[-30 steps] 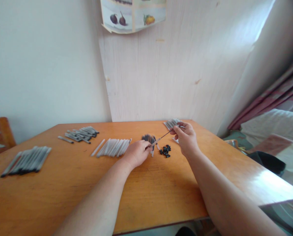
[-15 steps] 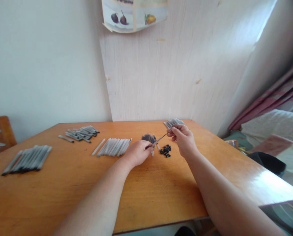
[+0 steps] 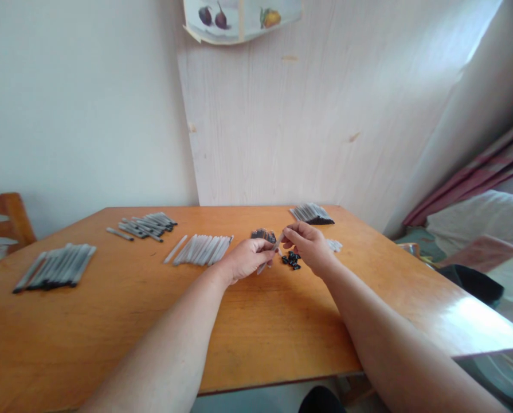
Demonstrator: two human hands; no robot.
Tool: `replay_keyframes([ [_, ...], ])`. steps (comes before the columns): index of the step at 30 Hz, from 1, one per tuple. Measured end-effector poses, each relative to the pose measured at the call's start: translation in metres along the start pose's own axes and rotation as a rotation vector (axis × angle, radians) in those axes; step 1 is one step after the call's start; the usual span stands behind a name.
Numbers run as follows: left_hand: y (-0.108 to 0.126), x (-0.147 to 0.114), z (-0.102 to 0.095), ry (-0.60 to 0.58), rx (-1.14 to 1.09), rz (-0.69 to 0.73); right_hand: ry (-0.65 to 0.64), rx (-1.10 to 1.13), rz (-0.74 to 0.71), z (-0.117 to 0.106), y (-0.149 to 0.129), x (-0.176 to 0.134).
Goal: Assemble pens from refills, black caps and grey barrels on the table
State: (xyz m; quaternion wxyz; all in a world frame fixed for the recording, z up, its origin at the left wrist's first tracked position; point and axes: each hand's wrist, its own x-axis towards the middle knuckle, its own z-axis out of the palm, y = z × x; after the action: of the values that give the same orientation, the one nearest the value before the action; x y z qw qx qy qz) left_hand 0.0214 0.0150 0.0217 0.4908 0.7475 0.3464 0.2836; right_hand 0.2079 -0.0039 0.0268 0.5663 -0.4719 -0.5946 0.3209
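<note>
Between both hands, slanting over the middle of the table, is a translucent white pen barrel [image 3: 279, 240]. My left hand [image 3: 248, 258] is closed around its lower part, and the lower tip pokes out beneath the fingers. At the upper end, my right hand [image 3: 308, 243] pinches with thumb and fingers; the refill it held is now mostly hidden, apparently inside the barrel. Just behind my left hand lies a bunch of dark refills [image 3: 262, 234]. Small black plugs [image 3: 291, 261] sit in a heap beneath my right hand. A row of white barrels [image 3: 202, 250] lies left of my left hand.
Capped-looking pens with black ends lie in a left front group [image 3: 58, 267], a left back pile [image 3: 148, 225] and a back right stack [image 3: 313, 214]. Small whitish pieces [image 3: 334, 245] are right of my right hand. The wooden table [image 3: 256, 338] meets the wall behind.
My right hand has come down and left towards my left hand, and the dark refill has slid into the barrel. The view has shifted slightly, uncovering the whitish pieces.
</note>
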Motion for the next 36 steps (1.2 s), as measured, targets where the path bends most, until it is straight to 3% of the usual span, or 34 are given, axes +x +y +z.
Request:
replay_keyframes([
  [7,0.000,0.000,0.000,0.022,-0.001,-0.022,0.001,-0.115,0.012,-0.003,0.002,0.002],
  [12,-0.001,0.000,-0.001,0.027,0.032,0.003,0.082,-0.175,0.095,-0.019,0.008,0.010],
  [15,-0.003,0.000,-0.003,0.031,0.054,0.006,0.093,-0.314,0.141,-0.034,0.018,0.016],
  [20,-0.005,0.001,-0.004,0.040,0.082,0.009,-0.010,-0.682,0.156,-0.049,0.035,0.023],
  [26,-0.003,0.002,-0.003,0.048,0.110,-0.008,-0.103,-0.894,0.213,-0.048,0.043,0.027],
  [36,-0.010,0.004,-0.004,0.049,0.143,-0.006,-0.044,-1.127,0.378,-0.036,0.043,0.029],
])
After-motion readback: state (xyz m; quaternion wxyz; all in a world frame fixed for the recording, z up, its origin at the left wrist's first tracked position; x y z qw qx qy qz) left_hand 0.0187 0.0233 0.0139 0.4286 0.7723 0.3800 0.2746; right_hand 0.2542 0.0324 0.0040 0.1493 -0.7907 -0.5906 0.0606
